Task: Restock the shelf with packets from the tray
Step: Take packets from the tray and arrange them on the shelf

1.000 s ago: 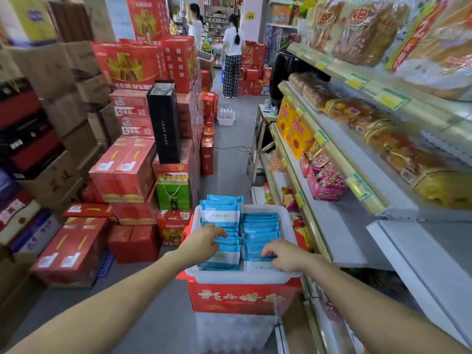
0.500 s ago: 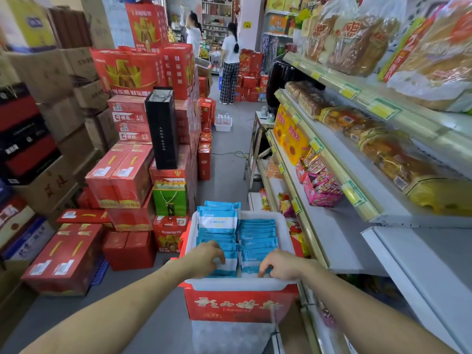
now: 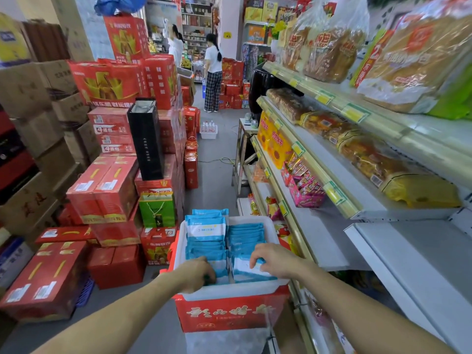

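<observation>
Head view, looking down a narrow shop aisle. A person is standing over a white tray [image 3: 231, 290] that is resting on a red carton [image 3: 229, 314], just beside a grey shelf [image 3: 329, 238] on their right. The tray is holding two rows of blue-and-white packets [image 3: 206, 232] standing on edge.

The person's left hand [image 3: 198, 273] is reaching into the near end of the left row, its fingers curling down among the packets. The fingertips are hidden, so I cannot tell whether they are pinching one. The right hand [image 3: 272, 259] is arching over the near end of the right row. Its fingers are hooking over the top edge of the front packet [image 3: 251, 273], which is tilting toward the person. Grey board is showing on the stretch of shelf nearest the tray, with snacks lying further along it.

The step in hand appears to be lifting packets out for the shelf. To do it well, the person should be gripping each packet firmly by its top edge. Drawing it straight up should stop the neighbours dragging out with it. The packet then wants carrying right to the grey stretch and standing face outward.
</observation>
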Available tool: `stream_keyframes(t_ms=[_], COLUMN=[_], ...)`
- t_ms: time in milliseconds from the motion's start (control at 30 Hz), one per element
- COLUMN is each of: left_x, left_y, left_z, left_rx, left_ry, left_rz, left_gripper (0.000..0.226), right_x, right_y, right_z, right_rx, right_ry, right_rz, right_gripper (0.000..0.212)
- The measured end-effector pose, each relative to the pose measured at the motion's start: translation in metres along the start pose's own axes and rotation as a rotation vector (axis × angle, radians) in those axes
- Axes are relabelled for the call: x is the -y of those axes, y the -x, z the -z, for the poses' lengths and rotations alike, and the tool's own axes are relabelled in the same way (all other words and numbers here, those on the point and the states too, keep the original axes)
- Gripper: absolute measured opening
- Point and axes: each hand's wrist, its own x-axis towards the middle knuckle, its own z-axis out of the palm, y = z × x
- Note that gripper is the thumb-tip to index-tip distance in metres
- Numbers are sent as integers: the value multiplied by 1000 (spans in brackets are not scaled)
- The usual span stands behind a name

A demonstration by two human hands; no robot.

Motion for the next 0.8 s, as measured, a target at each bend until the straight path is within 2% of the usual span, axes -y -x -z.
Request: stream_keyframes(t_ms=[167,400,567,800], left_x=[-1,-5,-3,-9], left_y=[-6,-8,-5,11], left_z=[-1,9,51,135], left_rx=[28,-15,-91,-181], left_ry=[70,30,-28,-34], left_rz=[-20,-47,-132,-150], left_gripper=[34,41,47,51], right_x=[0,-5,-7,-4], right_y=[11,16,22,37], right_z=[18,34,41,57], right_rx=[-67,-96,-128,-186], right_ry=[-47,-115,-138,-209], right_rz=[2,-20,-37,-94], right_gripper=[32,36,37,38])
